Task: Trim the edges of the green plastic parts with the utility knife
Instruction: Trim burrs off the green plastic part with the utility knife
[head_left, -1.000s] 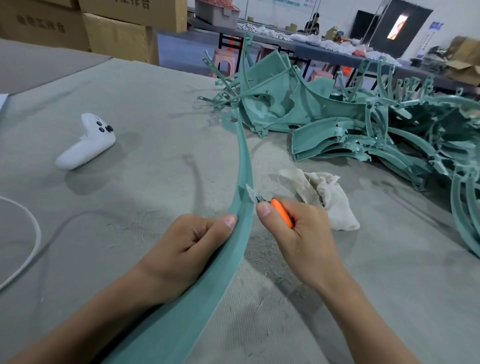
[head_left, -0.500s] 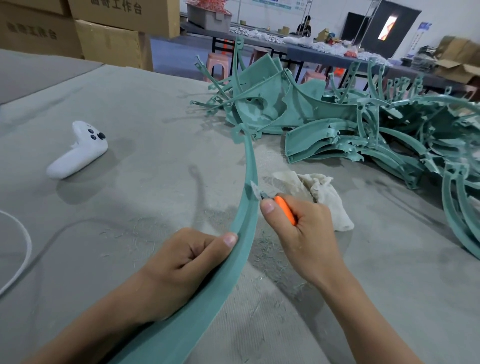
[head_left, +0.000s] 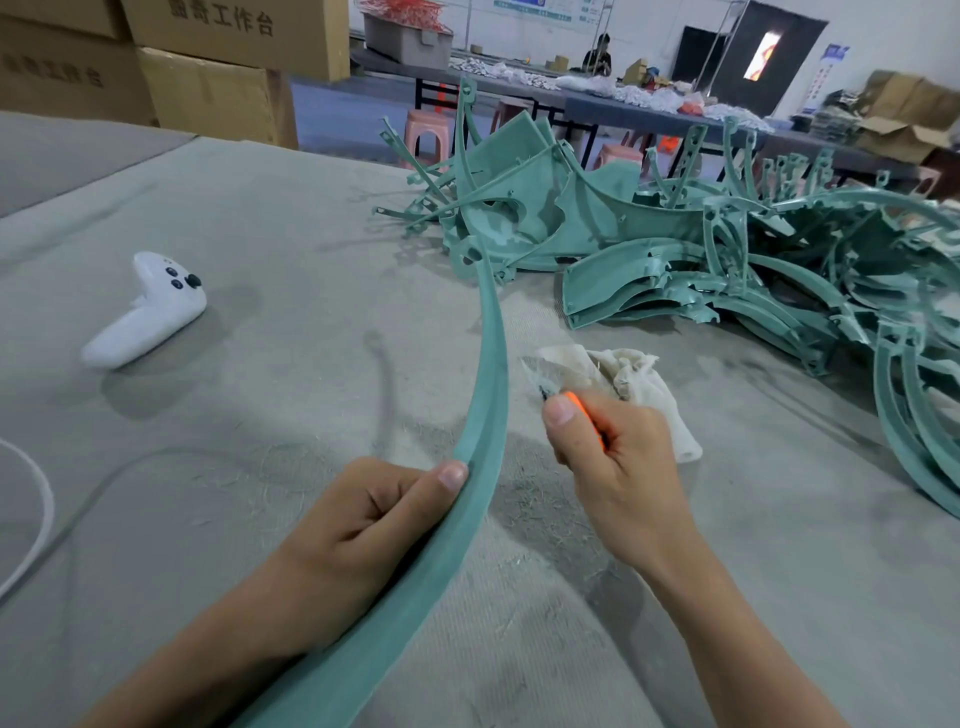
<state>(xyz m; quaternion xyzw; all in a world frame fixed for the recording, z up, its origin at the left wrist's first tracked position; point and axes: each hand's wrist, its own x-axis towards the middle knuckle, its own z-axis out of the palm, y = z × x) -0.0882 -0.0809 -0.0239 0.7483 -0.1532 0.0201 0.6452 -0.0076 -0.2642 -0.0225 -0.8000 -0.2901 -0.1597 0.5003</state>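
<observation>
On the grey felt-covered table, centre foreground: one long curved green part, sweeping from the bottom of the view up toward the heap of further green parts at the far right. Left hand: gripping this strip low down, fingers curled against its left side, thumb lying along its rim. Right hand: fingers closed round the orange utility knife, thumb riding on top; the blade end is showing blurred, pointing toward the strip's right edge but standing just beside it, not touching. Crumpled pale cloth: lying right behind the knife hand. White controller: sitting well apart at the left. Fine shavings: lying on the felt between the hands.

Step in hand, as judged: edge trimming of the held strip, blade clear of the work. The next move is calling for the blade to be laid on the right edge at a shallow angle and drawn along it away from the bracing thumb, the left hand steadying the strip against flexing
</observation>
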